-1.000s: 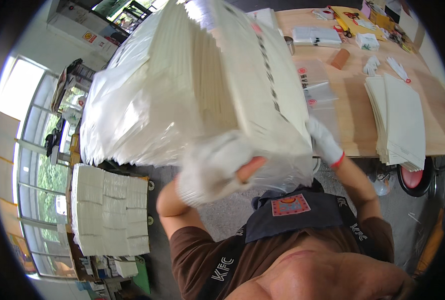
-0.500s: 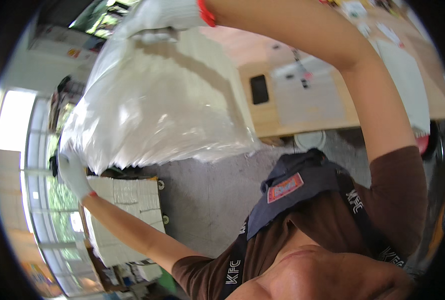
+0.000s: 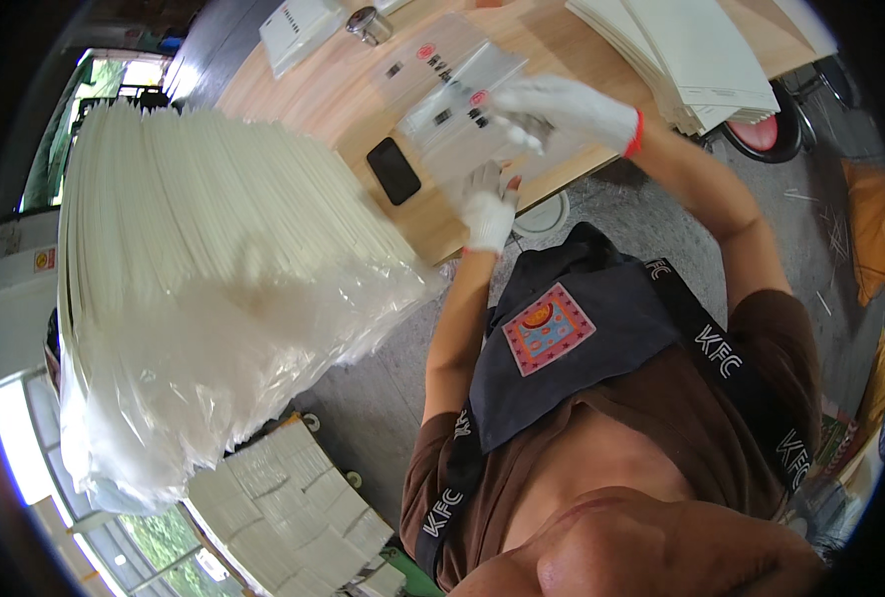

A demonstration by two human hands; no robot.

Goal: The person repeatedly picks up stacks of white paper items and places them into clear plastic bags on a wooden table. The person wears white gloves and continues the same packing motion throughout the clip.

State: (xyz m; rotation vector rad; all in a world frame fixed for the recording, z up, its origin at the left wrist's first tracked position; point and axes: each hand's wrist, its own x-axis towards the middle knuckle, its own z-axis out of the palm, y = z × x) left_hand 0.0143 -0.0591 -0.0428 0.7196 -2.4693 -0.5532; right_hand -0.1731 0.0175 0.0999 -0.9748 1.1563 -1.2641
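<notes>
Both my hands wear white gloves with red cuffs. My left hand (image 3: 488,211) is at the table's near edge, fingers apart, with bare thumb and finger tips showing and nothing visible in it. Just above and to its right, my right hand (image 3: 565,116) reaches over the clear plastic bags (image 3: 432,134), its fingers stretched out and slightly blurred. The bags lie flat on the table, with dark and red print. To the left stands a tall stack of cream paper sheets (image 3: 203,189), its upper part bare. Crumpled clear plastic wrap (image 3: 253,368) surrounds the stack's lower side.
A black phone (image 3: 393,170) lies on the wooden table (image 3: 552,60) beside the stack. Cream card sheets (image 3: 696,60) are piled at the right. A metal cup (image 3: 370,26) and a white packet (image 3: 299,35) sit farther back. Wrapped white bundles (image 3: 288,497) stand on a low cart below.
Both my hands have let go of the plastic wrap and moved right to the table. The wrap now sits lower, leaving the sheets uncovered. The view has shifted toward the table.
</notes>
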